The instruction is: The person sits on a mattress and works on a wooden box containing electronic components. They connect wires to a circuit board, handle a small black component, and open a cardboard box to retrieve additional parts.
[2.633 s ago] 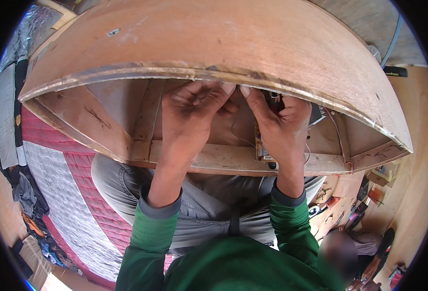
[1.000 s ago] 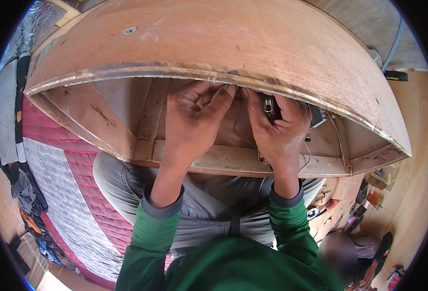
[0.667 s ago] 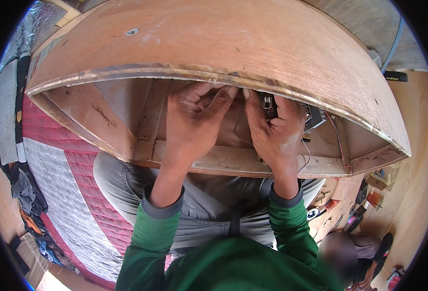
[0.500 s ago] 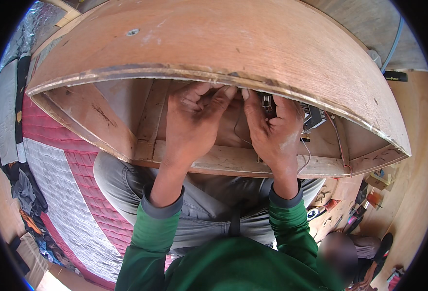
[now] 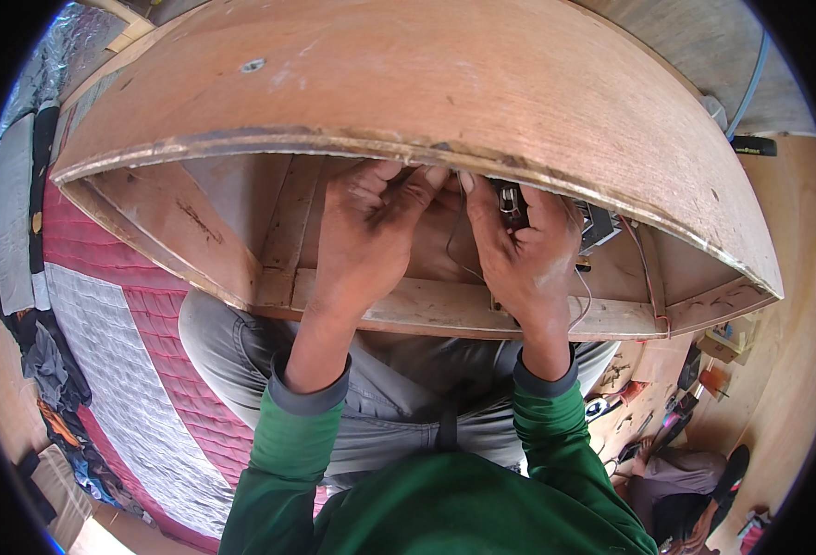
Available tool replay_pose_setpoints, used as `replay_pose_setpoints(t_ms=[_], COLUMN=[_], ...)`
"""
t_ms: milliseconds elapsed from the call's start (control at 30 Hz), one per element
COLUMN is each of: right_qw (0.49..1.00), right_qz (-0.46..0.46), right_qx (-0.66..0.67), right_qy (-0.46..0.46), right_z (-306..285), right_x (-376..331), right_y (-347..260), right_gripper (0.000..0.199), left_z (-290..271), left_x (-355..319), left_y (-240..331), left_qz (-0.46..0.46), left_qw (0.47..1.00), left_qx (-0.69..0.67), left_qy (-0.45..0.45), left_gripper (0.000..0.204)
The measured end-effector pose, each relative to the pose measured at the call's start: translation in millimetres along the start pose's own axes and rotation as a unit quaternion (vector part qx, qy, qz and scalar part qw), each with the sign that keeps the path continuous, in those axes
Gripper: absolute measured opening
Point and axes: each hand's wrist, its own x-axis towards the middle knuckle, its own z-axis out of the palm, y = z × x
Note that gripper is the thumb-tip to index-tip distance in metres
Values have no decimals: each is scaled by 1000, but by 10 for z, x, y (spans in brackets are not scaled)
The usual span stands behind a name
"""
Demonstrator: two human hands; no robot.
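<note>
A large wooden box (image 5: 408, 79) lies over my lap, its open side toward me. Both hands reach inside, just under its upper rim. My left hand (image 5: 364, 236) is closed, thumb pressed to the curled fingers; what it pinches is hidden by the rim. My right hand (image 5: 528, 245) is closed around a small black and metal object (image 5: 511, 202), held between thumb and fingers; its kind is not clear. A thin dark wire (image 5: 451, 245) hangs from near the two thumb tips. Beside my right hand sits a dark, finned metal part (image 5: 597, 225).
A thin light wire (image 5: 587, 301) loops by my right wrist over the box's lower rail (image 5: 445, 303). At the left lies a red and grey quilted mat (image 5: 130, 351). Tools and an orange-red object (image 5: 714, 380) lie on the floor at right, near another seated person (image 5: 681, 476).
My hands stay close together with only slight finger and wrist shifts. The other person at lower right has leaned or moved, now showing a hand near the legs.
</note>
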Motion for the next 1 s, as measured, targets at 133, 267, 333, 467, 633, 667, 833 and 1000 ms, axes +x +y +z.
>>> replay_pose_setpoints(t_ms=[133,267,333,467,633,667,833,1000], right_qw=[999,999,999,999,999,999,998,999], right_qz=[29,30,29,29,26,11,-5,-14], right_qx=[25,18,20,28,38,36,49,-10], right_qy=[-12,-2,4,20,23,23,28,41], right_z=[-24,-39,-30,-18,-20,-21,-11,3], right_x=[-3,-5,1,3,14,17,9,-3], right_y=[-19,-29,-23,-19,-10,-5,3,-1], right_gripper=[18,18,19,21,23,22,23,23], left_z=[11,17,18,6,-4,-5,-12,-12], left_x=[5,2,-8,5,1,0,1,-10], left_y=[-14,-16,-10,-1,11,12,13,-8], left_qz=[-17,-6,-3,-12,-18,-17,-15,-17], left_qw=[999,999,1000,998,998,998,998,994], left_qx=[-35,-33,-27,-56,-52,-54,-53,-106], left_qy=[0,3,8,-6,-8,-9,-15,-11], left_gripper=[19,19,19,20,21,21,21,20])
